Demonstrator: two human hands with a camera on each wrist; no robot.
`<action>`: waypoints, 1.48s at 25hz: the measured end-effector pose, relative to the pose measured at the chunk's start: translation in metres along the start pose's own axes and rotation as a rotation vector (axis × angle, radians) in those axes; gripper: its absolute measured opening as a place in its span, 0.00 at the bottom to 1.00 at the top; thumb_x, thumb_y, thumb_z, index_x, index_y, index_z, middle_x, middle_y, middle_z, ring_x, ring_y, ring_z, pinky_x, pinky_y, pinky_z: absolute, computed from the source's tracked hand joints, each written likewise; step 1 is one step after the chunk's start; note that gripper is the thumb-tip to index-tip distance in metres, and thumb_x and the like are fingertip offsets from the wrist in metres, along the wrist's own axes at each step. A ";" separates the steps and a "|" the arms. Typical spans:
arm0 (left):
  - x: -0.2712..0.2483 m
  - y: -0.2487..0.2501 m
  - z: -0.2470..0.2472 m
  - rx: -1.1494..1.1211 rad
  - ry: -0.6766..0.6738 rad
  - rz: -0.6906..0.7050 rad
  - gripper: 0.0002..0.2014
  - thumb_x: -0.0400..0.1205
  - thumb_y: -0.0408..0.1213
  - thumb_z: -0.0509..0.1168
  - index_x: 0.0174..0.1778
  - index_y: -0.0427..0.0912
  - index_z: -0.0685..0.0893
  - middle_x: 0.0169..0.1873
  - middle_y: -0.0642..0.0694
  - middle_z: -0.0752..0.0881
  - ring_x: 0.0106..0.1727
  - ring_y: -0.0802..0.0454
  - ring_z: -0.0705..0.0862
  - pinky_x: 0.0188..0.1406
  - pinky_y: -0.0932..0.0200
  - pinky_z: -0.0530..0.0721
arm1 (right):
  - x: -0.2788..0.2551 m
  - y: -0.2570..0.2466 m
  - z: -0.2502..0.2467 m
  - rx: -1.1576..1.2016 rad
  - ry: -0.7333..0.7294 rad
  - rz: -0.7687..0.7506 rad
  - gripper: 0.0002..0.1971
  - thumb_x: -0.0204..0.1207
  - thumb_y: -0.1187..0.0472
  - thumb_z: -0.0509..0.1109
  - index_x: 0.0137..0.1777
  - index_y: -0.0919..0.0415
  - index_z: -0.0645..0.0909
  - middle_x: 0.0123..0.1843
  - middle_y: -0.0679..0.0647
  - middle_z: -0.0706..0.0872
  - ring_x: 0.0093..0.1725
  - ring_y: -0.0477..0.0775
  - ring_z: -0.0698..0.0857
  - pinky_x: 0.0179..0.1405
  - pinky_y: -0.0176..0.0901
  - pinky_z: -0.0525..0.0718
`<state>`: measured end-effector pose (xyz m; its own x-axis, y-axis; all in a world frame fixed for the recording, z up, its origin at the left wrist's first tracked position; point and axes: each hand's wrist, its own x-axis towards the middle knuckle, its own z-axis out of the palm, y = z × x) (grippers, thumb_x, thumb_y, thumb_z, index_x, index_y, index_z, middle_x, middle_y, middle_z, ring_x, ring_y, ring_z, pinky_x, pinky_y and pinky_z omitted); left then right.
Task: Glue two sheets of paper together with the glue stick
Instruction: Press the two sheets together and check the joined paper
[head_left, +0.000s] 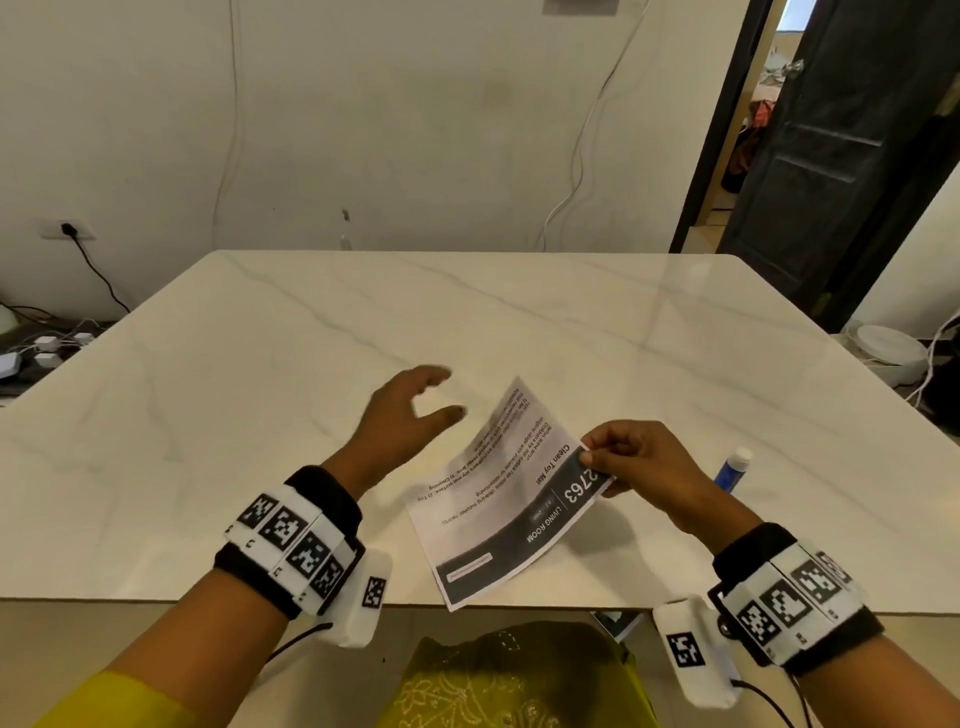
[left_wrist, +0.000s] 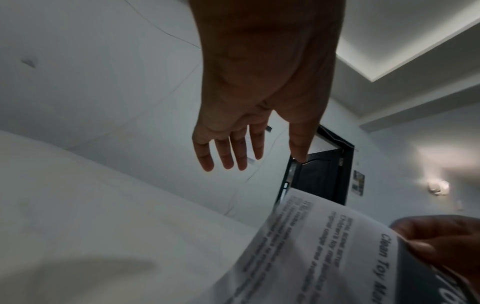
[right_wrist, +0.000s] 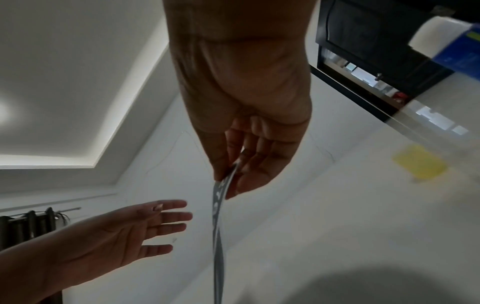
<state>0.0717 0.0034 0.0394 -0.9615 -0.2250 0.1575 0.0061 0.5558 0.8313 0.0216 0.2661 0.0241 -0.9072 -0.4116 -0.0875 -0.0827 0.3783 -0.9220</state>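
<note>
A printed sheet of paper (head_left: 498, 499) with a dark header band hangs tilted above the white marble table (head_left: 311, 338), near its front edge. My right hand (head_left: 631, 460) pinches the sheet's right corner between thumb and fingers; in the right wrist view the paper (right_wrist: 217, 236) shows edge-on under that hand (right_wrist: 233, 174). My left hand (head_left: 410, 410) hovers to the left of the sheet, fingers straight and spread, holding nothing (left_wrist: 233, 152). A blue glue stick (head_left: 732, 467) with a white cap lies on the table just right of my right hand. I cannot tell whether the held paper is one sheet or two.
The table's front edge runs just below the paper. A wall with cables stands behind the table, and a dark door (head_left: 831, 156) stands open at the back right. Power strips (head_left: 47, 348) lie on the floor at the left.
</note>
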 end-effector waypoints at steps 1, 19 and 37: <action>0.002 0.014 0.002 -0.011 -0.073 0.030 0.27 0.76 0.41 0.71 0.72 0.48 0.73 0.65 0.55 0.76 0.65 0.61 0.71 0.60 0.65 0.68 | -0.001 -0.011 -0.003 -0.012 -0.031 -0.052 0.04 0.74 0.64 0.69 0.44 0.64 0.85 0.38 0.56 0.91 0.35 0.46 0.89 0.32 0.34 0.85; 0.012 0.069 -0.019 -0.404 0.080 0.097 0.05 0.79 0.32 0.66 0.42 0.39 0.88 0.38 0.43 0.89 0.40 0.47 0.87 0.42 0.49 0.86 | 0.022 -0.086 -0.015 0.336 0.168 -0.157 0.06 0.76 0.59 0.67 0.47 0.60 0.82 0.42 0.56 0.89 0.44 0.54 0.88 0.43 0.43 0.85; 0.011 0.063 -0.023 -0.448 0.141 0.080 0.05 0.78 0.29 0.67 0.38 0.40 0.87 0.34 0.46 0.88 0.31 0.59 0.87 0.34 0.63 0.88 | 0.026 -0.089 -0.011 0.453 0.247 -0.120 0.05 0.75 0.59 0.68 0.42 0.60 0.83 0.41 0.57 0.89 0.42 0.55 0.88 0.41 0.44 0.84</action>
<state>0.0675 0.0177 0.1054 -0.9069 -0.3191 0.2753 0.2261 0.1830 0.9568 0.0011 0.2312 0.1080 -0.9769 -0.2021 0.0696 -0.0547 -0.0784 -0.9954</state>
